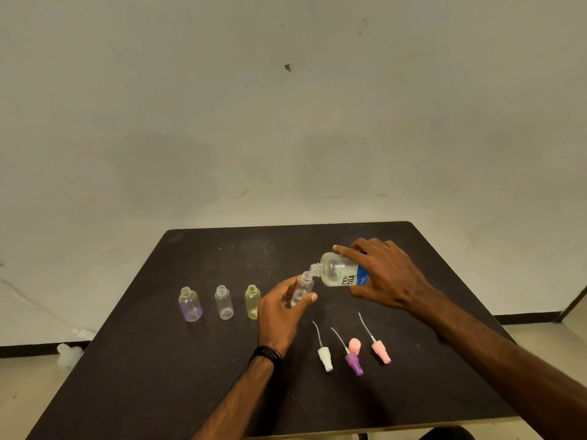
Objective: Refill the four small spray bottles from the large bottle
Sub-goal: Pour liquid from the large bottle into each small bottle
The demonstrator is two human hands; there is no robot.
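The right hand wraps round the big bottle, tipping it into a small bottle pinched in the left hand. At nine o'clock, three small bottles wait, looking empty.

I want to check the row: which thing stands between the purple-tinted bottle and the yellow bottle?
In the head view, one clear small bottle stands upright and uncapped between the purple-tinted bottle and the yellow bottle, apart from both.
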